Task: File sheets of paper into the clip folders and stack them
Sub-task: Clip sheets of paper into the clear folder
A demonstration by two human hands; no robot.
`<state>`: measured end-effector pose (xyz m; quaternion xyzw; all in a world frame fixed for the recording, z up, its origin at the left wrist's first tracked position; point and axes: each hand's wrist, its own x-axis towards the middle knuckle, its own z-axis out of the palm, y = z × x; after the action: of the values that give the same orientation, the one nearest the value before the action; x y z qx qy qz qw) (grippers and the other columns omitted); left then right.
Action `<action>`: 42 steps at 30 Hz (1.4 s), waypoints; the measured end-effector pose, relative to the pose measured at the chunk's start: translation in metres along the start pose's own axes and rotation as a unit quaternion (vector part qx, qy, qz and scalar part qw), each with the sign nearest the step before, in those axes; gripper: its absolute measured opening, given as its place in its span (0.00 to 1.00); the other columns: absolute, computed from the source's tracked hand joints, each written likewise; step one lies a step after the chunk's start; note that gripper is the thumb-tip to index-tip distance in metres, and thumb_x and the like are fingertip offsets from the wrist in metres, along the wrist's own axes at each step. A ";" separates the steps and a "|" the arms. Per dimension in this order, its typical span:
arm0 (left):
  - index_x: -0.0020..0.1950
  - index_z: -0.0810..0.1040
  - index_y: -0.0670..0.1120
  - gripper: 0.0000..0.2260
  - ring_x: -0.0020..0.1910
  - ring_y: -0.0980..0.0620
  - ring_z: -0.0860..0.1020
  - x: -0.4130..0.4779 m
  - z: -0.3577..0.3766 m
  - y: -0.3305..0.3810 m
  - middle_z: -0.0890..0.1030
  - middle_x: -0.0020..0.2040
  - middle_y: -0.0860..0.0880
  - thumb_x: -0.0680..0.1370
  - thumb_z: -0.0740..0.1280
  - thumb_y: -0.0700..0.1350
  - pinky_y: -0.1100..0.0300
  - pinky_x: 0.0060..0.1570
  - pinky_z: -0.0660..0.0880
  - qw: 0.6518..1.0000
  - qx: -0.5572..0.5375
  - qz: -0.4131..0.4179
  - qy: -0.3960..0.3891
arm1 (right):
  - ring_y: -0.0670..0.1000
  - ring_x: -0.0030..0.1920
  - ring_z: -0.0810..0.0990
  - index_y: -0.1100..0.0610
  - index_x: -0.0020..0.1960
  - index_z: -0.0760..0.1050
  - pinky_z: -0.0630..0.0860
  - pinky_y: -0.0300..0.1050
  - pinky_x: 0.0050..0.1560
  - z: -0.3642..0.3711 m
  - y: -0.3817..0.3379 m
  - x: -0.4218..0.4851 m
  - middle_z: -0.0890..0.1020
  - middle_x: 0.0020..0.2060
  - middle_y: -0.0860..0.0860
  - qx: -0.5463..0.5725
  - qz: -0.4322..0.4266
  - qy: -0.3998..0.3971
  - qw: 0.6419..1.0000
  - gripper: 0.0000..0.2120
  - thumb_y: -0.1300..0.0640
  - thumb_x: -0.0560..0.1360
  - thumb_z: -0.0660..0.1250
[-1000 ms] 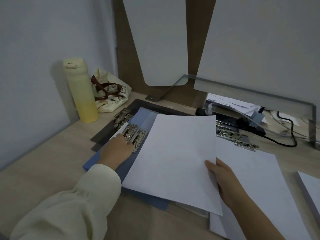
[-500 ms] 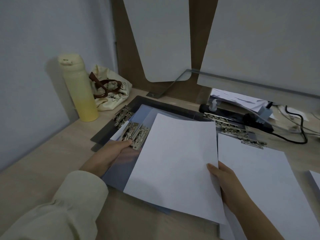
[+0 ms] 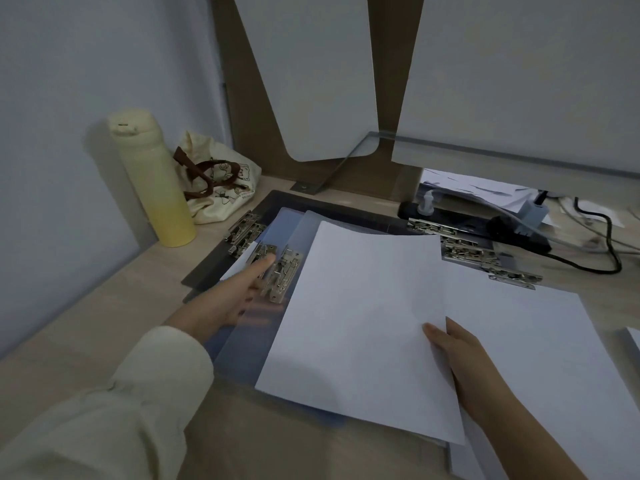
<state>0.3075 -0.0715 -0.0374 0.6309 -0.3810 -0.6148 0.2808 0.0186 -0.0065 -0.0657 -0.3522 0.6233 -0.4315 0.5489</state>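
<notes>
A blue clip folder [image 3: 249, 344] lies open at the table's middle, on a stack of other folders. Its metal clip [image 3: 282, 273] runs along the left side. My left hand [image 3: 230, 301] reaches over the folder's left edge, its fingertips touching the clip, fingers apart. A white sheet of paper [image 3: 360, 327] lies over the folder, to the right of the clip. My right hand [image 3: 457, 355] holds the sheet by its right edge, thumb on top. A pile of white sheets [image 3: 540, 348] lies to the right, partly under that hand.
A yellow bottle [image 3: 152, 178] and a cloth bag [image 3: 214, 188] stand at the back left by the wall. More folder clips [image 3: 485, 258], a black power strip [image 3: 485, 226] with cables and loose papers lie at the back right. Another paper stack [image 3: 633, 337] shows at the right edge.
My left hand has moved up from the folder's cover to the clip, fingers now stretched out onto it. The sheet in my right hand has stayed almost where it was.
</notes>
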 end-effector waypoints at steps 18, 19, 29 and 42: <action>0.50 0.76 0.39 0.26 0.40 0.43 0.74 0.053 0.020 0.039 0.75 0.40 0.38 0.79 0.53 0.61 0.52 0.46 0.71 0.919 0.327 0.164 0.151 | 0.58 0.49 0.82 0.58 0.58 0.75 0.77 0.48 0.42 -0.002 -0.001 -0.002 0.83 0.50 0.56 0.040 0.007 -0.006 0.999 0.11 0.60 0.78 0.59; 0.56 0.74 0.42 0.20 0.45 0.45 0.75 0.054 0.019 0.037 0.77 0.47 0.39 0.79 0.56 0.57 0.54 0.46 0.70 0.924 0.314 0.171 0.135 | 0.58 0.48 0.82 0.58 0.58 0.75 0.77 0.48 0.42 -0.002 -0.001 -0.002 0.83 0.50 0.56 0.047 0.011 -0.005 0.999 0.11 0.60 0.78 0.59; 0.67 0.70 0.51 0.15 0.51 0.50 0.74 0.040 0.006 0.029 0.74 0.59 0.45 0.81 0.57 0.43 0.62 0.38 0.71 0.960 0.219 0.169 0.052 | 0.55 0.46 0.81 0.57 0.53 0.76 0.76 0.48 0.42 0.014 -0.004 -0.001 0.83 0.47 0.54 0.060 0.023 0.003 0.998 0.08 0.60 0.78 0.60; 0.68 0.69 0.54 0.17 0.37 0.53 0.76 0.033 -0.001 0.027 0.77 0.45 0.48 0.81 0.56 0.42 0.64 0.29 0.74 0.980 0.142 0.137 -0.003 | 0.57 0.48 0.80 0.57 0.58 0.75 0.76 0.50 0.49 0.031 -0.004 -0.002 0.81 0.49 0.56 0.002 0.014 0.020 1.000 0.10 0.58 0.78 0.60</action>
<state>0.3037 -0.1136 -0.0339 0.6045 -0.5477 -0.5121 0.2690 0.0492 -0.0111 -0.0623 -0.3335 0.6382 -0.4322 0.5429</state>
